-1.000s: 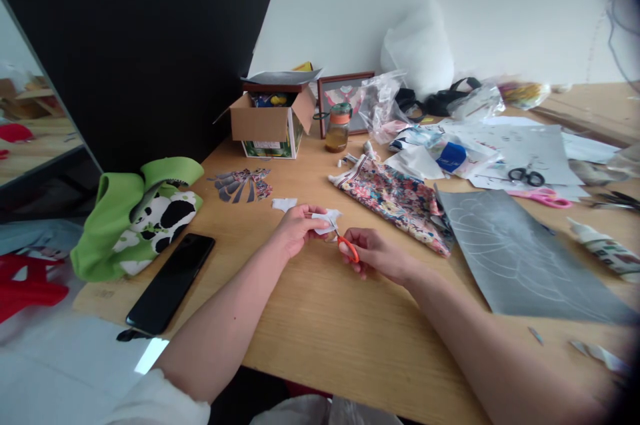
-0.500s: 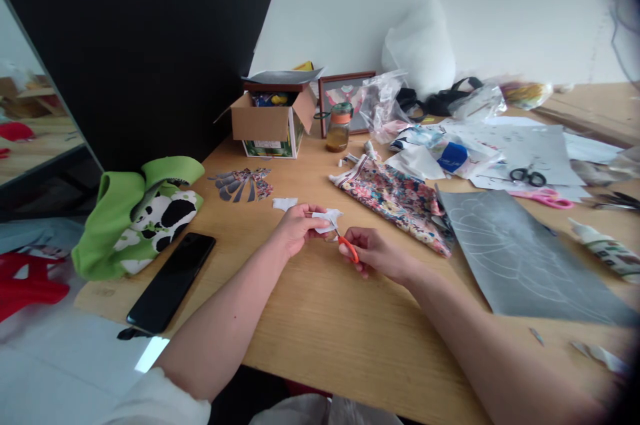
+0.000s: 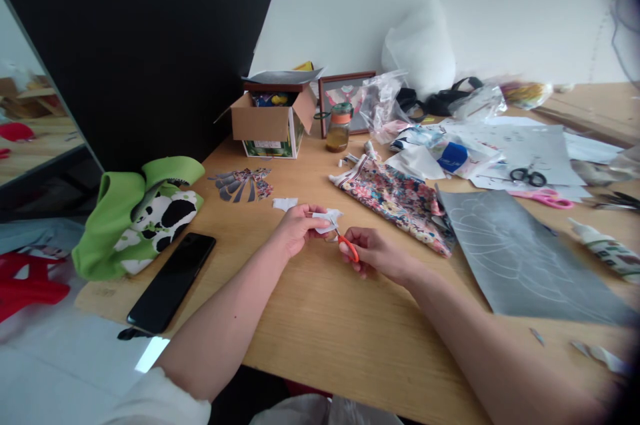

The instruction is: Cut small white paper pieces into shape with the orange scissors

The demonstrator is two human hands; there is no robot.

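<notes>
Between the thumb and fingers of my left hand [image 3: 299, 230] is a small white piece [image 3: 325, 220], paper or cloth, I cannot tell which. My right hand [image 3: 369, 250] is closed round the orange handles of small scissors [image 3: 349, 247], whose blades meet the right part of the white piece. Both hands are just above the wooden table [image 3: 320, 318]. Another white scrap [image 3: 285, 203] lies behind my left hand. Farther left is a fan of cut grey and floral pieces [image 3: 243, 184]. Floral fabric [image 3: 395, 195] lies beyond my right hand.
A black phone [image 3: 171, 282] and a green panda bag [image 3: 145, 215] lie at the left. Behind stand an open carton [image 3: 267, 122] and a bottle [image 3: 339, 128]. On the right are a grey drawn sheet [image 3: 525, 252], black-handled scissors [image 3: 528, 176], pink scissors [image 3: 547, 197] and a white tube [image 3: 605, 248].
Almost nothing differs. Both hands keep their places, with only a slight shift of the scissors at the white piece.
</notes>
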